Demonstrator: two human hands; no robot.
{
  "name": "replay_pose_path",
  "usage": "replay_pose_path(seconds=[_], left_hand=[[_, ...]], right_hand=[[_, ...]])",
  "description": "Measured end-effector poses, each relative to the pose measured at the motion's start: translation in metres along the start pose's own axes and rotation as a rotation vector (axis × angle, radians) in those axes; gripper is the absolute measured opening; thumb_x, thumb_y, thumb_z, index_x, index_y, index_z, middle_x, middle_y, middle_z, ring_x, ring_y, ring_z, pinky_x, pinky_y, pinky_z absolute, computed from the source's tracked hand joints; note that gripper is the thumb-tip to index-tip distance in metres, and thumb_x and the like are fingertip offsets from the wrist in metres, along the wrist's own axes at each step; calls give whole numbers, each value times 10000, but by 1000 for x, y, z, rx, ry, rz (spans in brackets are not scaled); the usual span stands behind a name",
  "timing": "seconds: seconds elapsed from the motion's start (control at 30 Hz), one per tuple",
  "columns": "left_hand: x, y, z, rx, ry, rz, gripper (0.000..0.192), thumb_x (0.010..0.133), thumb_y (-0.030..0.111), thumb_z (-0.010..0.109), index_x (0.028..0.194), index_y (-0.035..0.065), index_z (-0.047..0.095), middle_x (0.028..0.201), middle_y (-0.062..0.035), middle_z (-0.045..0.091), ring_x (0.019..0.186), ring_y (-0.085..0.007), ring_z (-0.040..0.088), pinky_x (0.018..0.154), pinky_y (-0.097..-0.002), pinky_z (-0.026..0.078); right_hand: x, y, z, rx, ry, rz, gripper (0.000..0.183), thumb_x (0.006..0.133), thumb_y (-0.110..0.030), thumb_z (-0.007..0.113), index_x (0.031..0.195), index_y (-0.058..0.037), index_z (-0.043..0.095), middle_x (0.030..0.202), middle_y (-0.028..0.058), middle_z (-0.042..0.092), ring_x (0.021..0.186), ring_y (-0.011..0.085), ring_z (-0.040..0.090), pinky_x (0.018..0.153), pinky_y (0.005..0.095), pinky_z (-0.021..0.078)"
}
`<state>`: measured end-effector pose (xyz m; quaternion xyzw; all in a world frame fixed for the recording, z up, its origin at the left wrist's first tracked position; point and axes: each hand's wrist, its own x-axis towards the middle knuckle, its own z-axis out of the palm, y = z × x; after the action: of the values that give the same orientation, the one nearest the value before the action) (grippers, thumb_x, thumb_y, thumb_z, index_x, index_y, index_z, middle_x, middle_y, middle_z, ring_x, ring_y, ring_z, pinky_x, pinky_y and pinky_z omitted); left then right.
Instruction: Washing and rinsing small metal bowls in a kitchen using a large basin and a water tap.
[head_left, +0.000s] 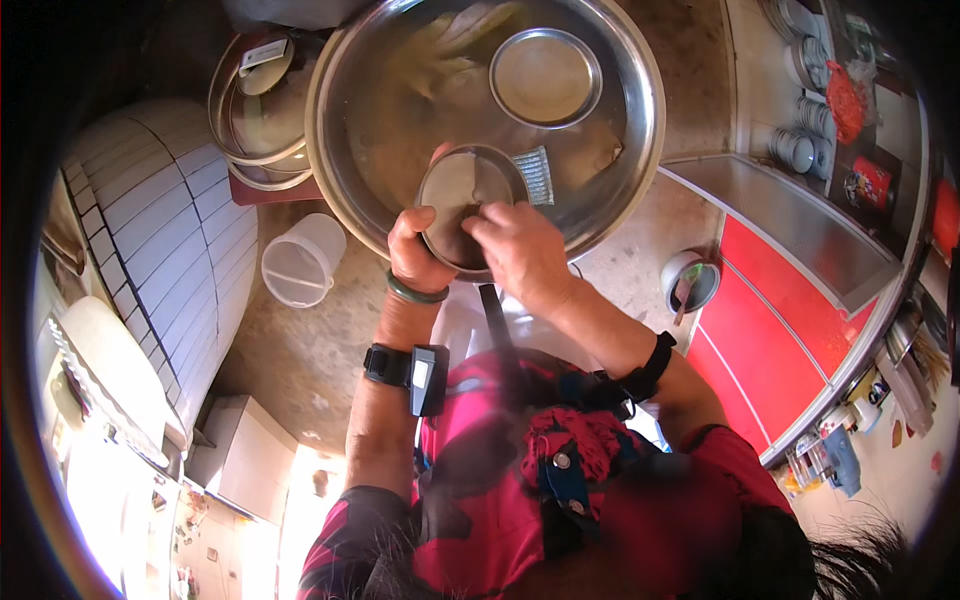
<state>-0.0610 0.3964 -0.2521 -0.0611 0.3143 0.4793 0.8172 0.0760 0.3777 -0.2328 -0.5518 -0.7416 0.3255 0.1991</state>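
My left hand (416, 251) grips the rim of a round metal bowl (450, 180), thumb on the near side. The bowl is tilted towards me over the near part of a wide stainless steel basin (651, 120). My right hand (525, 255) has its bent fingertips against the bowl's inside. A dark patch shows at those fingertips, and whether they pinch something is unclear. Murky water stands in the basin. Another round metal dish (546, 79) lies in it at the far right. A small ribbed, silvery-blue piece (534, 176) sits just right of the held bowl.
Left of the basin, metal pans or lids (255, 120) rest on a dark red surface (279, 193). A translucent plastic bucket (304, 259) stands on the floor. At right are a small pot (691, 281), red cabinet doors (772, 315) and shelves with stacked bowls (791, 150).
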Motion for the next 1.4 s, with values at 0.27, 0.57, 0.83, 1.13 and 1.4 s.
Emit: replay_pose_path(seconds=[0.27,0.57,0.83,1.13,1.4], left_hand=[[-1,-3,0,-33,7,-21,790,629,216,528,1360,72,264,1301,-160,399,1184,-306,400,1024,-406,301],[2,4,2,-13,16,25,694,676,276,490,1304,15,347,1243,-165,467,1106,-303,476,970,-411,366],[8,12,-17,-97,111,-58,544,687,231,462,1148,-58,480,1124,-198,549,1025,-327,531,936,-417,397],[10,-4,-30,-243,-58,-121,455,846,327,457,1155,-4,494,1121,-150,560,1056,-277,516,959,-391,369],[15,-4,-27,-30,192,21,516,832,159,501,1309,45,339,1263,-141,445,1156,-271,436,984,-394,348]], right_hand=[[-1,-3,0,-13,-2,-1,156,682,-48,554,819,-104,605,827,43,564,746,275,552,631,361,474],[22,28,-21,322,276,225,198,713,-9,614,905,-56,610,881,99,599,795,271,583,691,344,471],[28,28,-41,439,279,293,223,727,6,620,944,-39,600,907,101,604,819,242,605,723,304,473],[43,-5,4,111,-113,-46,164,678,-69,581,840,-94,593,823,45,559,768,271,539,673,378,450],[32,35,-7,-40,-253,-68,37,663,-104,566,675,-115,599,743,48,568,753,257,549,658,379,446]])
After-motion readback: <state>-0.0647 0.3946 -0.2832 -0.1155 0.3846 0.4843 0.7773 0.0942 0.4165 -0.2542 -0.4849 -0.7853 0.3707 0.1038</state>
